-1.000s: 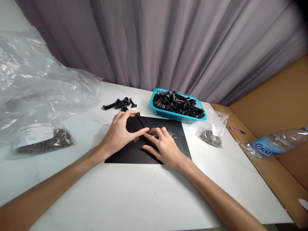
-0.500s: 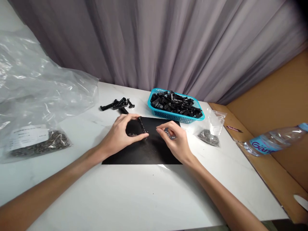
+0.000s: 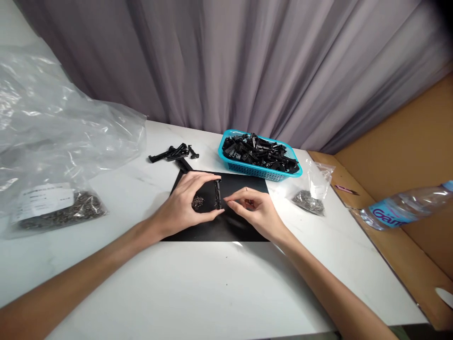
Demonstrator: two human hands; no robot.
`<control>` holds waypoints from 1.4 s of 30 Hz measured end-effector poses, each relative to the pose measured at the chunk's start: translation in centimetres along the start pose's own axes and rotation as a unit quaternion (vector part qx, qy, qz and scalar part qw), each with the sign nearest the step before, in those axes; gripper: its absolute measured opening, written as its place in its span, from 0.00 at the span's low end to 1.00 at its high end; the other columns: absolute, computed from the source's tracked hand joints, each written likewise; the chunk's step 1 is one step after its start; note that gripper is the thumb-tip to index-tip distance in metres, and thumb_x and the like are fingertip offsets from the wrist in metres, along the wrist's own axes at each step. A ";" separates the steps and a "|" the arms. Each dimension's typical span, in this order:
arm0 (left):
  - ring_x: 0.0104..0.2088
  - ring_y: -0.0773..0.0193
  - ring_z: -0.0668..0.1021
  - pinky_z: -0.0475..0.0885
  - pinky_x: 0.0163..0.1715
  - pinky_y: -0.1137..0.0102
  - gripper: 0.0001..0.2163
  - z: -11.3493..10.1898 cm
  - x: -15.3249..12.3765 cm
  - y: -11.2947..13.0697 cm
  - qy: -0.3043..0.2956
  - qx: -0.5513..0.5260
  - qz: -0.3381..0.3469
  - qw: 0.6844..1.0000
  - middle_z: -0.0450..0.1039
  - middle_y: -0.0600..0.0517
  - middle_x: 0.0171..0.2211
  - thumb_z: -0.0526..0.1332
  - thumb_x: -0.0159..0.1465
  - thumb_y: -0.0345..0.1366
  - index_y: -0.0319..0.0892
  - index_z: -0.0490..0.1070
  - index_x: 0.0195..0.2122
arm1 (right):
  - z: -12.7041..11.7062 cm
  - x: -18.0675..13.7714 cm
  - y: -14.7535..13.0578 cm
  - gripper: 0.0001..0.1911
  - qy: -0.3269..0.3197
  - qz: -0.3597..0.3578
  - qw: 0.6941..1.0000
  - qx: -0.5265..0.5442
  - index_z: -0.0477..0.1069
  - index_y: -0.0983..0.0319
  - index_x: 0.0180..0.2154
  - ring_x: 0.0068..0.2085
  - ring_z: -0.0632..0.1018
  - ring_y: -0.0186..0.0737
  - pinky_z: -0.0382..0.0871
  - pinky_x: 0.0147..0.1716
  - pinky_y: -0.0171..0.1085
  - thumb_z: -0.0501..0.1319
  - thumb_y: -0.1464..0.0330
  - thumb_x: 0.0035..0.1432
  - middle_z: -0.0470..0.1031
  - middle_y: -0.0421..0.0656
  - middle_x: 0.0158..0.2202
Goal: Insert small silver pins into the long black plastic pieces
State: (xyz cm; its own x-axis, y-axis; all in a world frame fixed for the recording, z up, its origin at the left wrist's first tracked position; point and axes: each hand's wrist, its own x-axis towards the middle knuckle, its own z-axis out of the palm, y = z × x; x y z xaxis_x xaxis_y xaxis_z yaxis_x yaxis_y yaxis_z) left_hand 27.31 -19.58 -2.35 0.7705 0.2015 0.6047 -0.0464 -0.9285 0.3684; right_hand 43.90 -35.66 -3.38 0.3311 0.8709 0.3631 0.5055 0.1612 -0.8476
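A narrow black plastic part [image 3: 218,193] is gripped by its two ends between the thumb and fingers of my left hand [image 3: 184,200], held upright over a black mat [image 3: 212,231]. My right hand [image 3: 253,205] is pinched closed, its fingertips just right of the part. Whatever it may hold is too small to make out. Beside my left palm lies a little heap of small metal pieces [image 3: 198,203] on the mat. Behind my right fingers, the mat is mostly hidden.
A blue basket [image 3: 247,171] full of black parts stands behind the mat. Several loose black parts [image 3: 170,153] lie left of it. Bags of small metal pieces lie left [image 3: 85,208] and right [image 3: 308,202]. A water bottle [image 3: 406,208] rests beside the cardboard [image 3: 396,132] at right.
My left hand has moved right and slightly down and turned the black part more upright. My right fingertips have come closer to it, uncovering the small metal heap on the left.
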 end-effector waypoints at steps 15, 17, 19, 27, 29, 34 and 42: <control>0.59 0.49 0.74 0.69 0.60 0.54 0.26 0.1 -0.2 -0.1 -0.006 0.031 0.029 0.999 0.76 0.45 0.55 0.69 0.63 0.38 0.46 0.67 0.62 | 0.8 -0.2 -0.2 0.07 0.012 0.033 0.999 0.022 0.85 0.56 0.38 0.27 0.64 0.34 0.57 0.26 0.36 0.69 0.62 0.62 0.76 0.40 0.29; 0.59 0.49 0.74 0.69 0.60 0.54 0.27 0.1 -0.3 -0.1 -0.003 0.045 0.042 0.998 0.76 0.45 0.56 0.68 0.63 0.36 0.45 0.66 0.63 | 1.0 -0.2 -0.3 0.05 0.007 0.012 1.000 0.010 0.85 0.56 0.38 0.30 0.68 0.36 0.60 0.28 0.36 0.69 0.64 0.62 0.80 0.41 0.35; 0.59 0.49 0.74 0.69 0.59 0.53 0.27 0.1 -0.3 -0.2 0.003 0.055 0.049 0.997 0.76 0.44 0.56 0.68 0.63 0.35 0.45 0.66 0.64 | 1.1 -0.3 -0.3 0.05 0.009 -0.004 1.000 -0.005 0.85 0.55 0.39 0.33 0.71 0.37 0.63 0.30 0.37 0.69 0.65 0.63 0.80 0.42 0.37; 0.59 0.48 0.75 0.69 0.59 0.54 0.27 -0.1 -0.3 -0.3 0.013 0.066 0.049 0.997 0.77 0.45 0.55 0.68 0.64 0.34 0.44 0.67 0.64 | 0.9 -0.8 -0.5 0.10 -0.018 -0.097 0.987 -0.130 0.82 0.55 0.48 0.41 0.75 0.41 0.70 0.42 0.41 0.66 0.69 0.67 0.79 0.42 0.40; 0.58 0.49 0.75 0.69 0.59 0.53 0.27 -0.1 -0.4 -0.3 0.010 0.068 0.050 0.996 0.77 0.45 0.55 0.68 0.63 0.35 0.44 0.67 0.64 | 0.7 -0.7 -0.3 0.10 -0.023 -0.114 0.982 -0.150 0.82 0.55 0.48 0.40 0.74 0.41 0.70 0.41 0.40 0.65 0.70 0.68 0.79 0.42 0.40; 0.57 0.48 0.76 0.70 0.57 0.53 0.27 0.2 -0.4 -0.5 0.012 0.061 0.068 0.996 0.78 0.43 0.54 0.69 0.62 0.35 0.42 0.68 0.63 | 0.3 -0.5 0.2 0.08 -0.019 -0.141 0.976 -0.164 0.83 0.56 0.44 0.37 0.73 0.40 0.70 0.37 0.40 0.64 0.69 0.68 0.80 0.42 0.37; 0.56 0.47 0.76 0.70 0.56 0.53 0.29 0.3 -0.4 -0.5 0.007 0.044 0.070 0.997 0.78 0.42 0.53 0.71 0.60 0.35 0.40 0.69 0.62 | -0.3 -0.5 -0.6 0.07 -0.069 -0.174 0.967 -0.171 0.77 0.59 0.44 0.39 0.76 0.40 0.70 0.37 0.39 0.60 0.70 0.71 0.79 0.45 0.41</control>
State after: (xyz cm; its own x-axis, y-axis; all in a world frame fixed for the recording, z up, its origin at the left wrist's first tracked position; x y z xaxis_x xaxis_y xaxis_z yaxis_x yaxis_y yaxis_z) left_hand 27.18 -19.32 -2.96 0.7509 0.0716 0.6565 -0.0965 -0.9716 0.2163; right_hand 43.67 -36.33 -2.97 -0.0028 0.8489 0.5285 0.8089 0.3126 -0.4980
